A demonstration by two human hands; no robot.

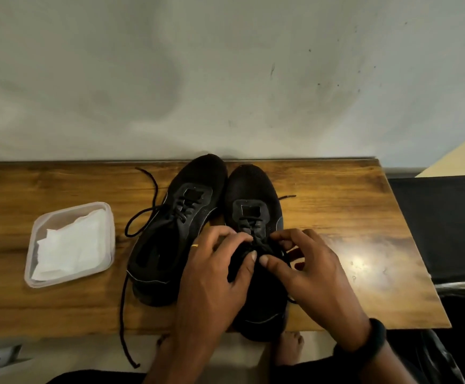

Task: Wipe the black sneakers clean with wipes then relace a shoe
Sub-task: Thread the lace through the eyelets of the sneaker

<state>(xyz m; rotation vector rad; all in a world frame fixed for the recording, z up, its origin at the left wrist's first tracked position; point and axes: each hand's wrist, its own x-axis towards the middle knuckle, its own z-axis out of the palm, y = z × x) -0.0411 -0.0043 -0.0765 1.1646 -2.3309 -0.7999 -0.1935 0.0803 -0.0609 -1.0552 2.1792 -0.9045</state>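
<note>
Both black sneakers sit side by side on the wooden table [336,217], toes pointing away from me toward the wall [225,79]. My hands are on the right sneaker [253,195], over its upper eyelets. Left hand [214,273]: thumb and forefinger pressed together, pinching the lace [256,242] near the tongue, other fingers curled over the shoe's inner side; gold ring [195,245] on one finger. Right hand [309,270]: thumb tip meets the left thumb at the lace, fingers curled in around the lacing; can't tell exactly which strand each finger has, it's all black on black. Black band [375,342] on my right wrist. One lace tip [288,196] pokes out on the table to the right of that shoe's toe. Left sneaker [176,223] is just beside the right one, touching it near the toe, angled slightly left. Its lace [142,217] is loose: one end curls over the table behind it, the other runs down past the near table edge and hangs. Left of the shoes, apart from them, a clear plastic tray [36,242] holds crumpled white wipes [67,245]. My bare toes [291,347] show below the table edge.
</note>
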